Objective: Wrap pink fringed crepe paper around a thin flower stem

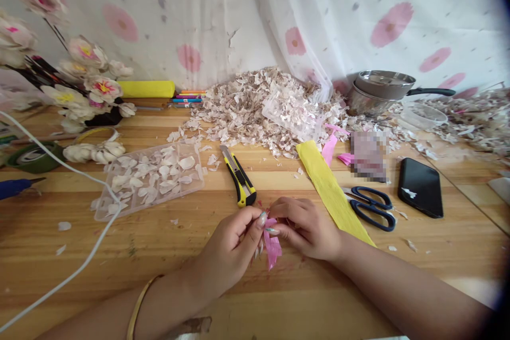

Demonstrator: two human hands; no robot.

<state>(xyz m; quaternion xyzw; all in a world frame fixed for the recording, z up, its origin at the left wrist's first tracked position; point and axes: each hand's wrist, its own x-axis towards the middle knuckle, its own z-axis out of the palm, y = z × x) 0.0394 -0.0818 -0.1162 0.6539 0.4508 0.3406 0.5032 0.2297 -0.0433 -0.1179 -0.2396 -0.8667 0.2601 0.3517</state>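
Note:
A strip of pink crepe paper (273,248) hangs down between my two hands above the wooden table. My left hand (235,241) pinches its upper end between thumb and forefinger. From the other side, my right hand (305,227) pinches the same strip, its fingertips close to those of the left. Just beyond the left hand lies a yellow and black utility knife (239,176) with its blade end pointing away. A long strip of yellow crepe paper (332,191) runs past the right wrist, partly hidden under the forearm.
Dark-handled scissors (372,207) and a black phone (420,187) lie at right. A divided plastic tray (151,176) of pale petals sits at left, crossed by a white cable (85,263). Behind are a petal heap (239,106), a pan (384,85) and artificial flowers (85,58).

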